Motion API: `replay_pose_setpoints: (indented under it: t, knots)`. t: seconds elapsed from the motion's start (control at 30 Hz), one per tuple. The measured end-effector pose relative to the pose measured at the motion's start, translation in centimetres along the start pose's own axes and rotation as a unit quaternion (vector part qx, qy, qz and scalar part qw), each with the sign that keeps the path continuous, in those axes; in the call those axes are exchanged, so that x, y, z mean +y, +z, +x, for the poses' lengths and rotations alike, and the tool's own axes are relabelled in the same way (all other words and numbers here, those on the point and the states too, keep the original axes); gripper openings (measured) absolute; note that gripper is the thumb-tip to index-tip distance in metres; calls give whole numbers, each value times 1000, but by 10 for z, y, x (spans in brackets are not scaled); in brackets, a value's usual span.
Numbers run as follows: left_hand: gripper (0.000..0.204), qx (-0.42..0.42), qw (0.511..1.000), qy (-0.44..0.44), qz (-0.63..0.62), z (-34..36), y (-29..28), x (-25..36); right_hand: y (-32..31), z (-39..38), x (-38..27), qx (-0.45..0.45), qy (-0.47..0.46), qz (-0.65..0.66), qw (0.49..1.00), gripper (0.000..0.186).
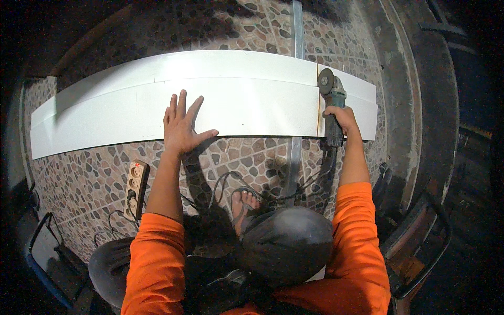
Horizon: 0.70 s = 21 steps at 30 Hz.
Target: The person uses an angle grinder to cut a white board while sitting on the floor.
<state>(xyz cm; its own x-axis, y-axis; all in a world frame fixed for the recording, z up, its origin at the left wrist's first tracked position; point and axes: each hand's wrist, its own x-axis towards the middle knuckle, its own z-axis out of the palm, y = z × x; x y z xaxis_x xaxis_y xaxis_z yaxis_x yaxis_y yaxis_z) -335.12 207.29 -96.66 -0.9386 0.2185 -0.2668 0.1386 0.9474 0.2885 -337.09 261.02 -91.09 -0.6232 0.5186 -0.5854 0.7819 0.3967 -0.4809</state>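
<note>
A long white panel lies crosswise in front of me, with a lengthwise step along it. My left hand rests on its near edge, fingers spread flat and thumb out to the right. Toward the panel's right end, my right hand is wrapped round the body of an angle grinder. The grinder's disc points away from me, over the panel beside a thin brownish line that runs across it. Whether the disc touches the panel or spins, I cannot tell.
A metal bar passes beneath the panel. On the stone-patterned floor lies a power strip with a plug in it. A black cord runs past my bare foot. Chair-like frames stand at both sides.
</note>
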Motion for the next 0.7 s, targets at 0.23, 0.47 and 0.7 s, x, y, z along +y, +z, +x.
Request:
replay_pose_setpoints:
  t: [0.23,0.47,0.7]
  knots:
    - [120,-2,1000,-2,1,-1,-5,-2,4,-1,-7,-3,-2,-10,1000,48]
    - [120,2,1000,0,0,-2,-3,-2,3,-3,-11,1,13,-42,999,50]
    - [121,0,1000,-3,0,-2,-2,0,4,3,-5,22,7,-55,998,50]
